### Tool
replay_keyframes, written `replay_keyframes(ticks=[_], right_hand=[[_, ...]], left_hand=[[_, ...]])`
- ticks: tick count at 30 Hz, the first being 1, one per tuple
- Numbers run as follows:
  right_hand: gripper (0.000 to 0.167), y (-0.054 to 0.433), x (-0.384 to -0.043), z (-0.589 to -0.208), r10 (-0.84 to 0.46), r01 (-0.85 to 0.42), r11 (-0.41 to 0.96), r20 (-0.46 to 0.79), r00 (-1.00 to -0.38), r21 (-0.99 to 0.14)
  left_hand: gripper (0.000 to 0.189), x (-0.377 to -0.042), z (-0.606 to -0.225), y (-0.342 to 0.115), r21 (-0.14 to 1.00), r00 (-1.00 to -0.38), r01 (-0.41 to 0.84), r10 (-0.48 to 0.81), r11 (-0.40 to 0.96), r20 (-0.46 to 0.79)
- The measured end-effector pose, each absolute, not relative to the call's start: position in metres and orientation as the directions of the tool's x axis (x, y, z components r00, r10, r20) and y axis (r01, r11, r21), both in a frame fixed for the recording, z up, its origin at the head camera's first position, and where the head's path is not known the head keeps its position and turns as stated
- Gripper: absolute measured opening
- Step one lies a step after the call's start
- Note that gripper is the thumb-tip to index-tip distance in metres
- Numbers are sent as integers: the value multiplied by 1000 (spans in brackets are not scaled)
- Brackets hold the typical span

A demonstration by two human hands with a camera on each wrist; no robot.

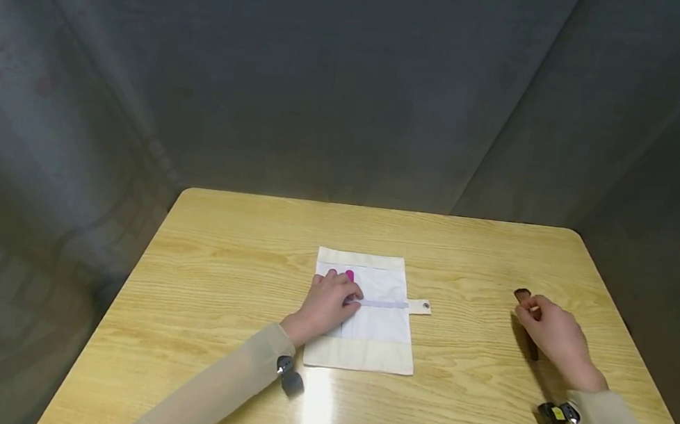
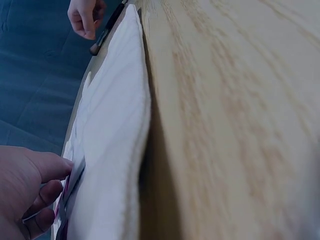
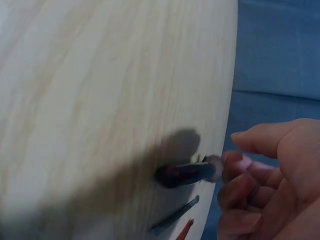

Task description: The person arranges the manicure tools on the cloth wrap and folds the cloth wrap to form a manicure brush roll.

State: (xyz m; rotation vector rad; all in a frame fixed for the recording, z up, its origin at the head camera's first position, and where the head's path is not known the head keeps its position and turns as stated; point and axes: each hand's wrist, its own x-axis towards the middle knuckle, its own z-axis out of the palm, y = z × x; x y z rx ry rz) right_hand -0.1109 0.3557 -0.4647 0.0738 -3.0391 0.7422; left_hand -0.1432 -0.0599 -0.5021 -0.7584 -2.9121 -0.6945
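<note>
An unfolded white cloth brush roll [image 1: 374,324] with a snap tab lies flat at the middle of the table. My left hand [image 1: 330,302] rests on its left half, thumb and index finger pinching the pocket's edge. A pink end [image 1: 349,275] sticks up beside those fingers. On the right, a dark makeup brush [image 1: 522,295] lies under my right hand [image 1: 555,338], whose fingers bend over it. In the right wrist view the thumb stands apart from the fingers, and the fingertips are right at the bristle end of the brush [image 3: 187,173].
Below the brush in the right wrist view lie a thin dark stick [image 3: 175,216] and a reddish one [image 3: 185,230]. The wooden table [image 1: 236,242] has its far edge close to grey curtains [image 1: 342,86], which also hang at both sides.
</note>
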Motion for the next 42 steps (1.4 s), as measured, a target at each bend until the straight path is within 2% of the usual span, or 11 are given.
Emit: replay_keyframes(ticks=[10, 22, 28, 42], right_hand=[[32, 364, -107, -468, 28, 30, 910, -11, -1000, -414], [31, 364, -111, -471, 35, 59, 912, -65, -997, -406], [36, 363, -115, -471, 37, 82, 914, -118, -992, -398], [29, 344, -124, -467, 11, 53, 912, -106, -994, -406]], left_hand=[[7, -142, -501, -59, 428, -882, 464, 449, 775, 143], [4, -143, -501, -57, 431, -885, 459, 444, 777, 141], [4, -145, -503, -57, 418, -882, 467, 447, 779, 151], [6, -147, -503, -54, 400, -885, 463, 440, 791, 154]])
